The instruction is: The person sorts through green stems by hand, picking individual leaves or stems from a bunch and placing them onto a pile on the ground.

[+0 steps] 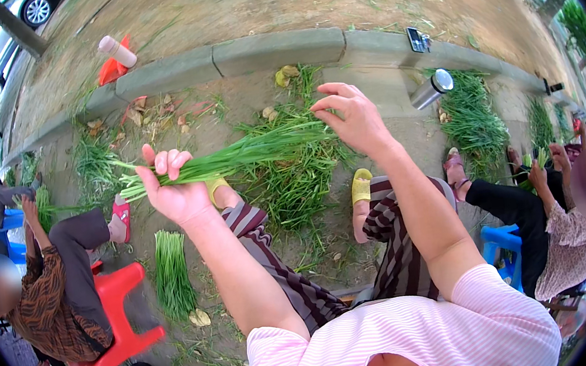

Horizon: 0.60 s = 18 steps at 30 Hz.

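My left hand (pixel 176 187) is closed around a bunch of garlic chives (pixel 246 152), gripping it near the pale stem ends. The long green leaves stretch out to the right. At their tips, my right hand (pixel 354 117) is closed with thumb and forefinger pinched together; what lies between them is too small to make out. Below the bunch, a loose heap of garlic chives (pixel 301 193) is spread on the ground between my feet in yellow slippers (pixel 360 185). A neat bundle of garlic chives (pixel 172 275) lies on the ground beneath my left forearm.
A stone kerb (pixel 278 51) runs across ahead, with a pink bottle (pixel 118 52) and a phone (pixel 415 39) on it. A steel tumbler (pixel 432 89) stands beside another chive pile (pixel 472 115). A person on a red stool (pixel 116 315) sits left; another person (pixel 561 225) sits right.
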### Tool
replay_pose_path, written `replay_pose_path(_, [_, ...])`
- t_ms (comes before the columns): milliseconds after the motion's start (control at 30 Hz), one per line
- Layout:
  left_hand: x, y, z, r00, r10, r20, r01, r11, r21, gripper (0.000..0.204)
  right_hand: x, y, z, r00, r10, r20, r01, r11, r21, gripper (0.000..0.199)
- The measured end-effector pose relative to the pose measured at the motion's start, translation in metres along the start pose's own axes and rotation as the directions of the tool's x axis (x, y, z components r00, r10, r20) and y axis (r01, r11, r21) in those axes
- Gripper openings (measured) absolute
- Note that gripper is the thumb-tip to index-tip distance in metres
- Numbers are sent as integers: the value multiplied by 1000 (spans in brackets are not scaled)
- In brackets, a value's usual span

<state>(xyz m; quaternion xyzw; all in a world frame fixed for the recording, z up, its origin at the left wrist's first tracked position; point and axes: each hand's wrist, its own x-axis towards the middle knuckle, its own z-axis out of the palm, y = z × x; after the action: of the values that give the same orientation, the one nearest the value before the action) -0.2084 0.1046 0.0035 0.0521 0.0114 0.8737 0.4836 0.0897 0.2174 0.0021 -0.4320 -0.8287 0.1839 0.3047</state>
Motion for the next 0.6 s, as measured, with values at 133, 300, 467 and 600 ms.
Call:
replay_pose_path(133, [2, 0, -5, 988, 81, -130, -72, 995, 71, 41, 2, 0, -3, 985, 145, 97, -161, 970, 185, 13])
replay_pose_path(300, [1, 3, -6, 960, 151, -236, -114, 980, 165, 40, 4, 2, -9, 867, 422, 263, -496, 694, 522, 21])
replay_pose_path(467, [2, 2, -5, 959, 136, -248, -78, 970, 231, 38, 6, 13, -17, 818, 549, 174, -518, 568, 640, 23])
replay_pose_path(600, [0, -19, 4, 957, 10, -289, 91, 938, 334, 33, 8, 7, -9, 834, 535, 136, -511, 656, 555, 24])
